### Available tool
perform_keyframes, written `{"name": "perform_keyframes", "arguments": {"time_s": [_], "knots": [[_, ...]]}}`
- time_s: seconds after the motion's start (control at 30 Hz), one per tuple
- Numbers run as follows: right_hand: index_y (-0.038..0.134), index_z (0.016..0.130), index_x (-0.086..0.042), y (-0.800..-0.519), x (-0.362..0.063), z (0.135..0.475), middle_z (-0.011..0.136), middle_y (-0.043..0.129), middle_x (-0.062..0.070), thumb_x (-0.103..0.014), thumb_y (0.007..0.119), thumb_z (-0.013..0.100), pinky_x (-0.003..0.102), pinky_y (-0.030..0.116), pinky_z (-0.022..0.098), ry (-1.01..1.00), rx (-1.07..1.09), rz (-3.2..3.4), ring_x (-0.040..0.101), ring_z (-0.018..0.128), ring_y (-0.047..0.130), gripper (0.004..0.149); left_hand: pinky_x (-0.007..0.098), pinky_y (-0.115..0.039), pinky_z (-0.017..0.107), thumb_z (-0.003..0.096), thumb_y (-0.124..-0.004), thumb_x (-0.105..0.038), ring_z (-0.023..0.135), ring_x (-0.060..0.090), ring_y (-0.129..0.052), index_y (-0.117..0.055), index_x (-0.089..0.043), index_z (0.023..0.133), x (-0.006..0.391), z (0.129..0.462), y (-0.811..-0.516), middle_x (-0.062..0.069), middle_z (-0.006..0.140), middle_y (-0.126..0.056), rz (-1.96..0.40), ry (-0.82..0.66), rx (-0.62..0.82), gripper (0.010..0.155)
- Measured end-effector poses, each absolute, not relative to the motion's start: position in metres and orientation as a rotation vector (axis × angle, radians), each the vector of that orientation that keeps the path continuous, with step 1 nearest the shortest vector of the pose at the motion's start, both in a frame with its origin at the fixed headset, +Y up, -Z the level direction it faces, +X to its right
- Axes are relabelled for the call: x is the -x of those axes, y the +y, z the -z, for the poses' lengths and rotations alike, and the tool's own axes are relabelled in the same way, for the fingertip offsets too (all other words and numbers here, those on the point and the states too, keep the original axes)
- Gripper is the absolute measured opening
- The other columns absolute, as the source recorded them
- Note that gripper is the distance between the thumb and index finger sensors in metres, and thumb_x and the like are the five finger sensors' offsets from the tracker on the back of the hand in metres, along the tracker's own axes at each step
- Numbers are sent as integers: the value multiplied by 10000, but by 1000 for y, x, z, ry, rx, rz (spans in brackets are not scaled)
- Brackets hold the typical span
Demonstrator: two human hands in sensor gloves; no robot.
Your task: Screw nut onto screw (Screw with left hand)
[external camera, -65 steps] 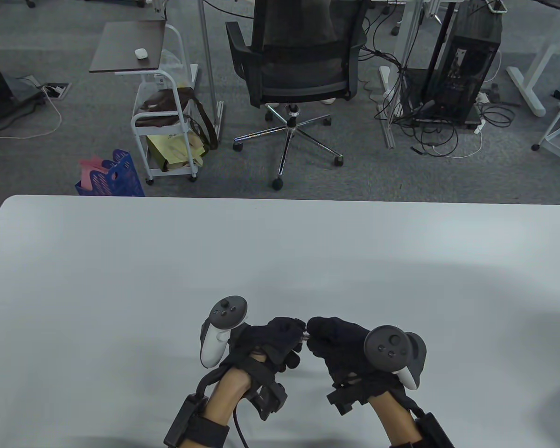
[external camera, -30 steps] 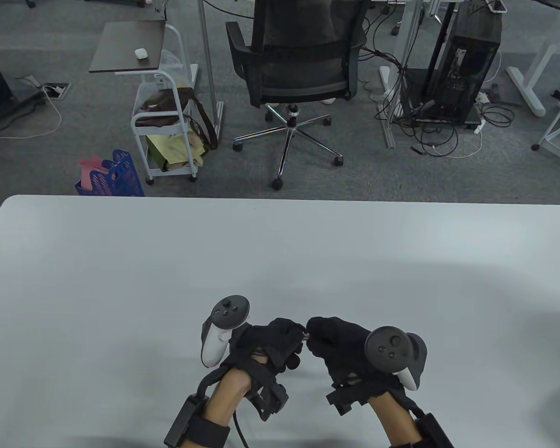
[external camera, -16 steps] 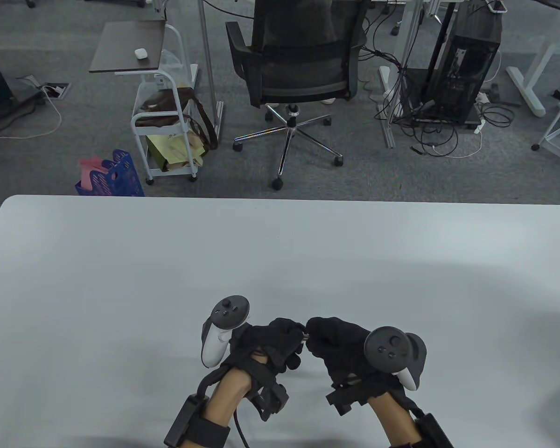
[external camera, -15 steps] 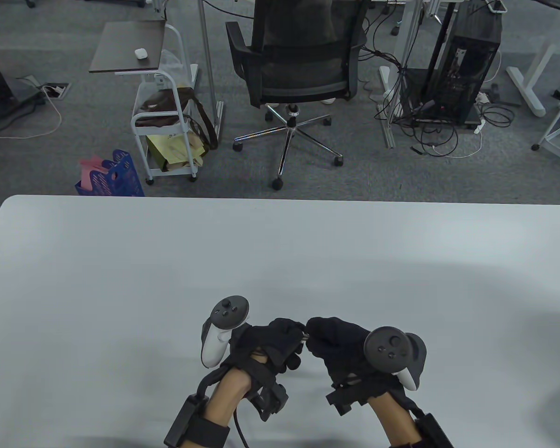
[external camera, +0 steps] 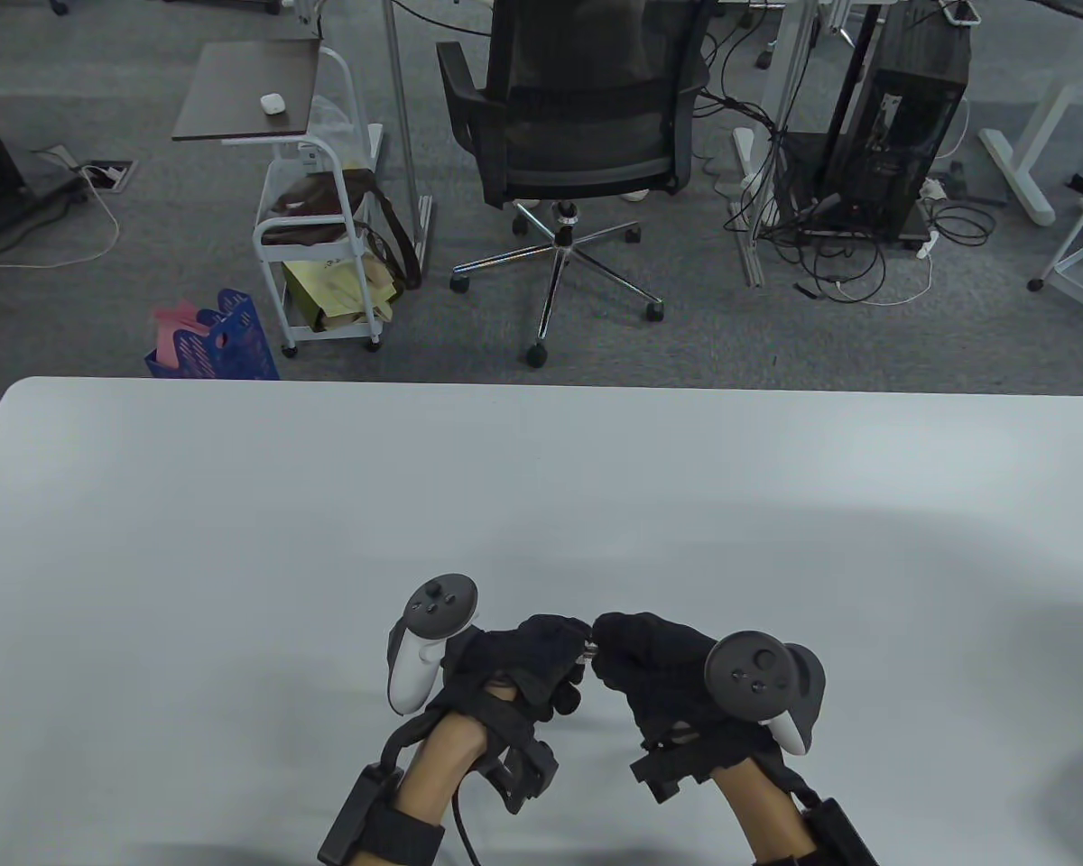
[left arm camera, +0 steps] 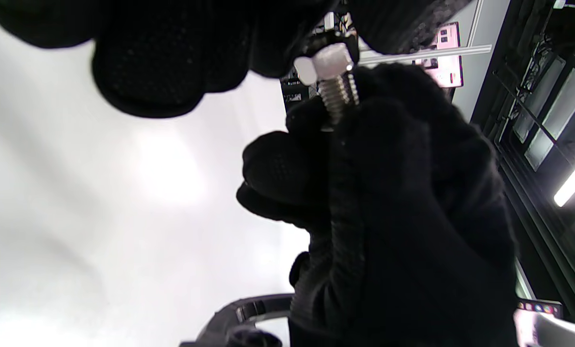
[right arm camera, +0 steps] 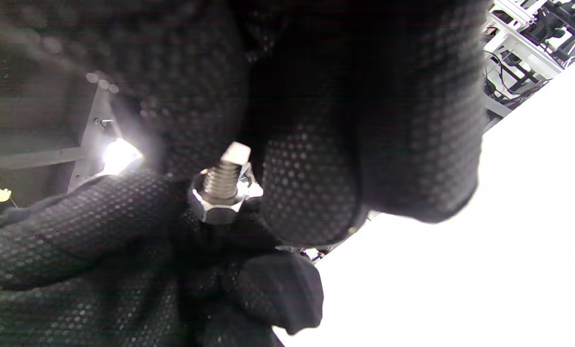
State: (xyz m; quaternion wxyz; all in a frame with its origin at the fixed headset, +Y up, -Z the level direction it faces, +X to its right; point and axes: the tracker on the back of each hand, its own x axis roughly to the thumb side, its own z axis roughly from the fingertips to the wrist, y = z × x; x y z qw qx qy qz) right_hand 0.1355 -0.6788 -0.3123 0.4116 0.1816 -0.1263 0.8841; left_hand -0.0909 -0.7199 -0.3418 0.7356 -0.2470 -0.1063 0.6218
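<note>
Moved hardly at all since the earlier table views: only a slight tip of the tracker on the left hand (external camera: 514,663), plus a brighter metal glint at the screw. Otherwise parked in the same spot above the near edge of the table (external camera: 541,487).

Together now, fingertip to fingertip, closed around the screw (left arm camera: 339,96). Pinches the hex nut (left arm camera: 323,65) from the left-hand side of the screw, fingers curled over it. Grips the threaded shank from the other side with the right hand (external camera: 654,667), with only a short run of bare thread showing between the gloves. Sits on the thread already, to judge by the right wrist view, with the flat tip poking out beyond it. Cannot tell how many turns deep.

Likely to handle as small, light, rigid metal: no give, nothing fragile, but smooth and easy to fumble through dotted glove fabric. Best taken by the flats of the nut, between thumb and forefinger pads, not by its corners. Best held on the screw well back from the nut, clear of the thread yet to be covered.

Hovers off the table with both wrists, knuckles up and trackers on top, palms turned inward toward the screw, forearms converging on it from the near edge.
</note>
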Motion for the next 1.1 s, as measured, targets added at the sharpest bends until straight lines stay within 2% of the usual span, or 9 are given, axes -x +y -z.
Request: {"name": "perform_keyframes", "arguments": {"time_s": [0.13, 0.27, 0.33, 0.47, 0.53, 0.67, 0.73, 0.93, 1.1], "knots": [[918, 698, -191, -679, -136, 313, 646, 1034, 69, -287, 971, 294, 364, 1043, 271, -316, -455, -2227, 215, 355, 1174, 418, 570, -737, 376, 454, -702, -390, 483, 463, -928, -796, -14, 862, 89, 342, -717, 289, 767, -854, -1349, -241, 542, 562], [918, 698, -188, -680, -135, 313, 645, 1034, 71, -286, 971, 295, 365, 1043, 271, -310, -457, -2235, 216, 354, 1173, 418, 557, -725, 406, 461, -702, -351, 537, 444, -899, -690, -33, 926, 89, 342, -718, 271, 831, -780, -1352, -267, 584, 563], [918, 698, -188, -680, -135, 313, 645, 1034, 70, -286, 971, 295, 365, 1043, 271, -306, -460, -2232, 216, 355, 1173, 418, 555, -726, 409, 462, -688, -419, 541, 447, -899, -633, -25, 989, 90, 341, -720, 283, 846, -773, -1376, -255, 569, 660], [918, 698, -191, -680, -135, 313, 647, 1034, 67, -287, 971, 295, 363, 1043, 272, -314, -457, -2231, 214, 355, 1173, 417, 577, -739, 369, 454, -693, -413, 481, 477, -928, -804, -4, 885, 90, 342, -720, 305, 771, -857, -1353, -235, 547, 604], [918, 699, -190, -680, -136, 313, 646, 1034, 69, -286, 971, 294, 364, 1042, 272, -310, -455, -2227, 216, 354, 1173, 419, 572, -741, 363, 455, -706, -389, 474, 463, -930, -803, -9, 860, 88, 342, -719, 289, 758, -861, -1344, -242, 548, 564], [918, 697, -189, -680, -135, 313, 644, 1034, 70, -286, 971, 295, 365, 1042, 271, -304, -455, -2232, 217, 355, 1173, 418, 551, -724, 408, 463, -696, -358, 541, 435, -896, -658, -40, 944, 88, 341, -719, 262, 836, -768, -1351, -271, 593, 578], [919, 697, -190, -680, -135, 313, 645, 1034, 70, -285, 971, 294, 364, 1043, 271, -299, -460, -2234, 216, 354, 1173, 417, 552, -727, 410, 461, -683, -427, 542, 442, -899, -623, -26, 991, 89, 342, -720, 277, 842, -770, -1374, -261, 579, 667], [919, 697, -191, -680, -136, 313, 646, 1034, 67, -287, 970, 295, 364, 1043, 273, -310, -454, -2229, 214, 356, 1173, 417, 575, -739, 369, 454, -699, -401, 480, 471, -928, -797, -7, 871, 88, 342, -720, 295, 768, -855, -1356, -236, 551, 582], [918, 697, -190, -680, -135, 313, 646, 1033, 69, -287, 971, 296, 365, 1042, 273, -300, -454, -2227, 217, 358, 1172, 416, 545, -720, 421, 462, -701, -351, 557, 426, -885, -626, -56, 940, 87, 342, -719, 251, 853, -734, -1369, -272, 597, 567]]}}
